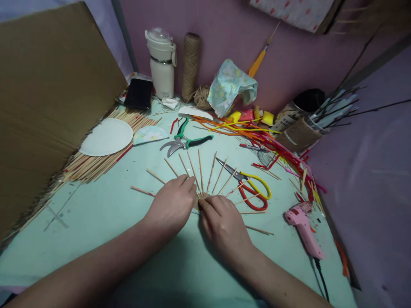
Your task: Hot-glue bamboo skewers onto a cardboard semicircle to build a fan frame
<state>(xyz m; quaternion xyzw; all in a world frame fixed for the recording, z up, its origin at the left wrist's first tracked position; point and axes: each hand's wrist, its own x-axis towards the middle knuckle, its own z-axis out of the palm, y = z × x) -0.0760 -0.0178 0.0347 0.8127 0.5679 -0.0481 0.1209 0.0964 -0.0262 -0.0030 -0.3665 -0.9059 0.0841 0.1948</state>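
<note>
1. Fanned sticks [200, 169] surround a small brown disc [197, 205] mid-tabletop [105, 222].
2. Left hand [176, 200] and right hand [224, 218] curl their fingers at the disc; I cannot tell what either grips.
3. A knuckle's nudge could skew sticks; shifting the scissors [268, 192], overlapping the right ones, might too.

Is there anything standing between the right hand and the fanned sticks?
Nothing visible does: the right hand is at the inner ends of the fanned sticks. The scissors overlap some outer ends in view, but lie beyond the hand.
</note>
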